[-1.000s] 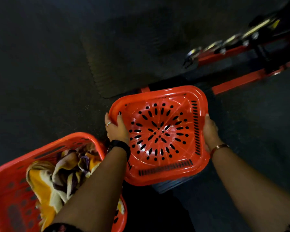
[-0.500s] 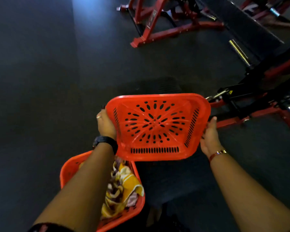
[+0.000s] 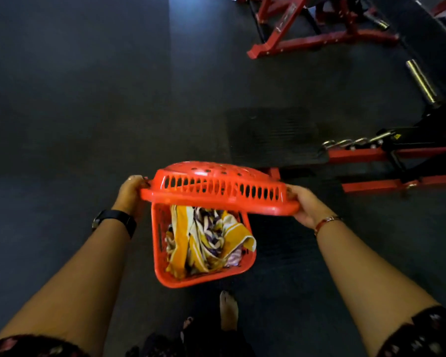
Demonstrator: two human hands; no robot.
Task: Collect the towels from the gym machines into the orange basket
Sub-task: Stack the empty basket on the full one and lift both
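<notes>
An orange basket (image 3: 204,276) stands on the dark floor just in front of my feet. Yellow, white and purple patterned towels (image 3: 206,243) fill it. Above its far end I hold a second, empty orange basket (image 3: 216,189), turned bottom-up and nearly level. My left hand (image 3: 130,193) grips its left rim and my right hand (image 3: 305,206) grips its right rim. The upturned basket hides the far part of the lower one.
A black ribbed platform (image 3: 273,135) and red machine rails (image 3: 397,166) lie just beyond the baskets on the right. Another red machine frame (image 3: 319,34) stands at the top right. Dark floor (image 3: 75,99) stretches to the left. My bare foot (image 3: 228,310) is close behind the basket.
I have tipped the empty basket from facing me to bottom-up and brought it over the towel basket. The view has risen, and the towel basket now sits centred below.
</notes>
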